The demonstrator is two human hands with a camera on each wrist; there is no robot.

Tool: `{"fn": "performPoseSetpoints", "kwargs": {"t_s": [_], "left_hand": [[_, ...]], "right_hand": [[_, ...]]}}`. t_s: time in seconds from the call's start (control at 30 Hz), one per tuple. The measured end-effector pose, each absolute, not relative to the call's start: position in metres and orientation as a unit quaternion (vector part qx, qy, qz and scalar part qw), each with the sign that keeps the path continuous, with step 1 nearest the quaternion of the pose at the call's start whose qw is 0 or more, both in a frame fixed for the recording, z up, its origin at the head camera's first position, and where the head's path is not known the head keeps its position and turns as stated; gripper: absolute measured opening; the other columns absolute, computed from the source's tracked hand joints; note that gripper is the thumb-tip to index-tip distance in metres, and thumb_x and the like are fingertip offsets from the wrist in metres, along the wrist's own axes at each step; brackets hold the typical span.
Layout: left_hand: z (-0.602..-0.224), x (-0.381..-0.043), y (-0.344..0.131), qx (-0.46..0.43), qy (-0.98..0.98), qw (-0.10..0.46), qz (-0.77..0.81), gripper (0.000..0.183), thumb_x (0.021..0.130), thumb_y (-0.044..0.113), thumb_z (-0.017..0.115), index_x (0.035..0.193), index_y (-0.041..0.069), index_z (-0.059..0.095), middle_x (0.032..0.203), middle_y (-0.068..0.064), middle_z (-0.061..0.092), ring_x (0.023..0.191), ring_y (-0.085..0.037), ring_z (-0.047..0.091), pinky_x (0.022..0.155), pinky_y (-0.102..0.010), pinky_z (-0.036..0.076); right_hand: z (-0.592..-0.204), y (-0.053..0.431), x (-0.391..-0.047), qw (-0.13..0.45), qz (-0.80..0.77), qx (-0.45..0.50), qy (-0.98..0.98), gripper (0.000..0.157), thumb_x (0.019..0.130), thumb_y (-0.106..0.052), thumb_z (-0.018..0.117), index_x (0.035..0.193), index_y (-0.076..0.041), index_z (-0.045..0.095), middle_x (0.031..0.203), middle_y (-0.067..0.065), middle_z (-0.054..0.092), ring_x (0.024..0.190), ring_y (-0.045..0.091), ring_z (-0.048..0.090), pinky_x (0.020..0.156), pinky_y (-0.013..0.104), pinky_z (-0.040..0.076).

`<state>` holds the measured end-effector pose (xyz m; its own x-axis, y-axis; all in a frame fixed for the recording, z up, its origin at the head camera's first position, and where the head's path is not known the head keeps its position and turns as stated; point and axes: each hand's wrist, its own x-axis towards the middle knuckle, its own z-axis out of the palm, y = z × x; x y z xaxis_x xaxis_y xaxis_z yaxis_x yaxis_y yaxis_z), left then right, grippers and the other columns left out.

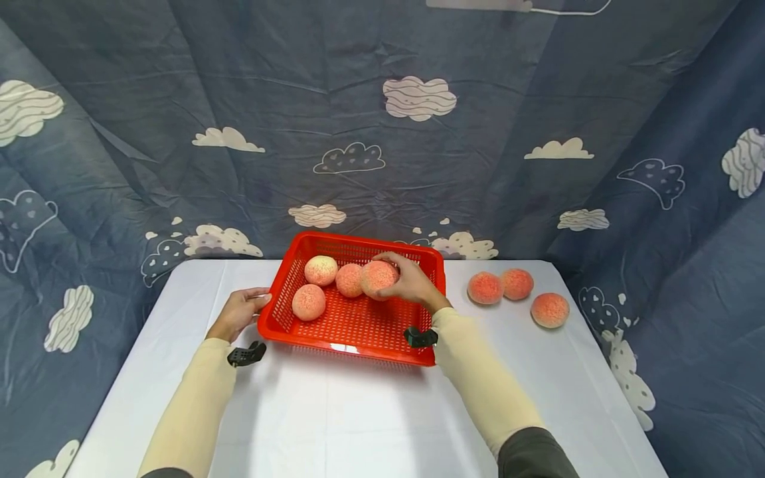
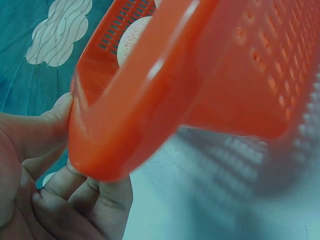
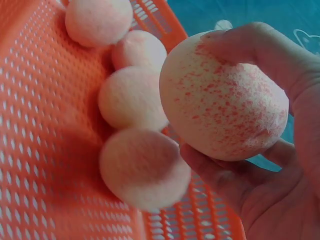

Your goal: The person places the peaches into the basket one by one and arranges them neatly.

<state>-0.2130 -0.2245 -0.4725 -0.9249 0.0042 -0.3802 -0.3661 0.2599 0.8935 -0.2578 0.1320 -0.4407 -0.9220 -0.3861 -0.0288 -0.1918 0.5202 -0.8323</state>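
The speckled ball (image 1: 379, 279) is in our right hand (image 1: 411, 282), held between thumb and fingers over the inside of the red basket (image 1: 352, 325). Our left hand (image 1: 239, 313) grips the rim at the basket's left end, thumb against its edge, fingers underneath. Beyond both hands, the far rim stands close to the dark curtain (image 1: 269, 99); the right end lies just beside our right hand, with that forearm crossing over it. Nearer us than the right hand, the perforated floor gives open room, and the white bench (image 1: 335, 411) stretches from the near rim between our forearms. Four other balls (image 3: 134, 97) lie in the basket, left of and below the held one; three redder balls (image 1: 550, 311) sit on the bench to the right hand's right. Ours looks round and matte, cream-coloured, its coral-pink flecks thicker towards the palm.
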Motion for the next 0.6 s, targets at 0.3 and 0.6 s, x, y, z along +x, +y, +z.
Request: {"fn": "performPoseSetpoints", "kwargs": {"t_s": [0.3,0.6], "left_hand": [[-0.473,-0.214,-0.225,-0.118,0.779,0.156,0.596,0.043,0.100,0.012,0.051,0.138,-0.008,0.044,0.124,-0.023,0.059,0.081,-0.009,0.061,0.073,-0.025,0.055],[-0.476,-0.213,-0.225,-0.122,0.775,0.156,0.600,0.044,0.100,0.013,0.051,0.138,-0.007,0.045,0.121,-0.020,0.061,0.081,-0.009,0.062,0.072,-0.025,0.054]], "right_hand": [[-0.459,0.098,-0.260,0.116,-0.498,-0.158,0.845,0.065,0.069,-0.008,0.085,0.128,-0.014,0.057,0.122,0.007,0.059,0.105,0.025,0.055,0.087,0.040,0.050],[-0.475,0.073,-0.256,0.177,-0.482,-0.161,0.843,0.065,0.071,-0.009,0.083,0.130,-0.013,0.056,0.129,0.010,0.055,0.111,0.027,0.056,0.091,0.040,0.049]]}}
